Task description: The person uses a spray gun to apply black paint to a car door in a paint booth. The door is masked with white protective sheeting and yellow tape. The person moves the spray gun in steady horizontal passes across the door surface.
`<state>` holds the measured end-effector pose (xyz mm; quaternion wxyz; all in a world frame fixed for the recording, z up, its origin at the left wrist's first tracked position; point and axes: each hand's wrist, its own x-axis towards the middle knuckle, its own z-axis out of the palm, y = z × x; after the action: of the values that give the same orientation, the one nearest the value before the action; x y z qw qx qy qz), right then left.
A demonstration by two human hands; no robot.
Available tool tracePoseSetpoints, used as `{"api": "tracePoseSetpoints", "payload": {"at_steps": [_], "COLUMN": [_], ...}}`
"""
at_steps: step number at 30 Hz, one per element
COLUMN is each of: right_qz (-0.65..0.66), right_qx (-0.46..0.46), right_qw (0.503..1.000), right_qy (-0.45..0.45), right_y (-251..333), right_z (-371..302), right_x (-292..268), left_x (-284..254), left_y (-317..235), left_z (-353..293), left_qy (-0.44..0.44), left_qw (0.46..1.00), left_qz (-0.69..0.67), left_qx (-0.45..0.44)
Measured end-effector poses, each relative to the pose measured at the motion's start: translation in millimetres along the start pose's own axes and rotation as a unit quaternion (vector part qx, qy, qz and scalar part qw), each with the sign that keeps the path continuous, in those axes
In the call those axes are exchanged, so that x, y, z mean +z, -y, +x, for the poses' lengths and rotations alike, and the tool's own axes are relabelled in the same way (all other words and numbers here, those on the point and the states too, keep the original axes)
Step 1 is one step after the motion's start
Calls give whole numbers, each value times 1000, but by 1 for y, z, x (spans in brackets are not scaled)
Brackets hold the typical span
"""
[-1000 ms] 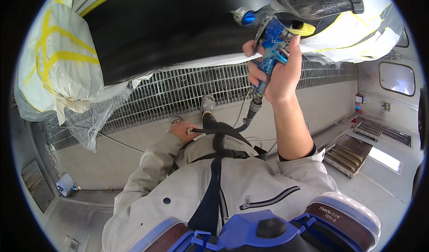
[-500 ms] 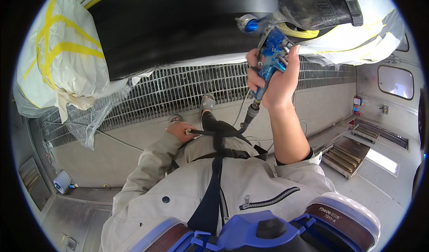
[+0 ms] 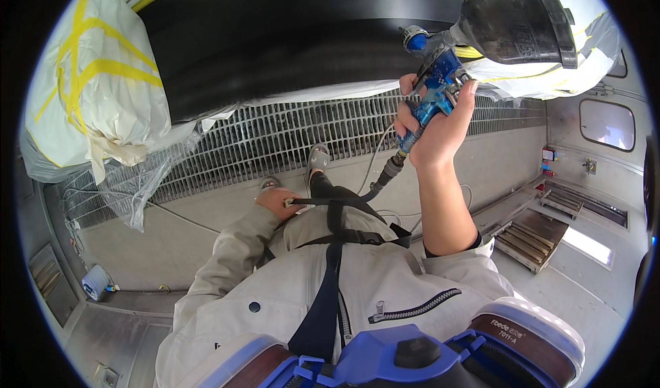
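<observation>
Within the right hand (image 3: 437, 138), a blue spray gun (image 3: 442, 70) was gripped by its handle, the fingers being wrapped around the front and the thumb set along the rear; whether the trigger was pressed could not be told. Above that hand and to its right, a dark cup (image 3: 517, 25) was carried on the gun, tilted. From the bottom of the handle, a black hose (image 3: 315, 201) was led down and across to the left hand (image 3: 278, 200), by which it was held near the waist, the fingers partly hidden.

Beyond both hands, a black panel (image 3: 289, 51) was seen, bordered by white sheeting (image 3: 127, 109) that was banded on the left with yellow tape (image 3: 124, 70). The gun's nozzle was overlapped with the panel in view, but the gap could not be judged. Between the hands and the panel, a metal grating (image 3: 254, 140) was set in the floor. Nearer than both hands, a blue respirator (image 3: 375, 352) was worn over a pale jacket (image 3: 275, 298).
</observation>
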<state>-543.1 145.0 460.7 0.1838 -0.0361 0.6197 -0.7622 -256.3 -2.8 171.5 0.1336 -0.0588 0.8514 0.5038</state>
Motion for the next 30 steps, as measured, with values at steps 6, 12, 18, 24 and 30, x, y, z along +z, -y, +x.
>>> {"api": "tracePoseSetpoints", "payload": {"at_steps": [6, 12, 18, 24, 30], "right_qz": [11, 46, 40, -73, 21], "right_qx": [10, 28, -11, -110, 15], "right_qw": [999, 995, 998, 991, 982], "right_qy": [47, 85, 55, -35, 185], "right_y": [3, 2, 0, -10, 9], "right_z": [-13, -20, -33, -41, -82], "right_x": [2, 1, -1, 3, 1], "left_x": [-2, -2, -6, -18, -49], "left_y": [0, 4, 14, 13, -16], "left_z": [-3, -7, -19, -31, -53], "left_qy": [43, 37, 36, -36, -13], "left_qw": [999, 999, 999, 999, 998], "left_qz": [4, -20, 20, 3, -7], "left_qx": [-28, -12, -14, -18, 53]}}
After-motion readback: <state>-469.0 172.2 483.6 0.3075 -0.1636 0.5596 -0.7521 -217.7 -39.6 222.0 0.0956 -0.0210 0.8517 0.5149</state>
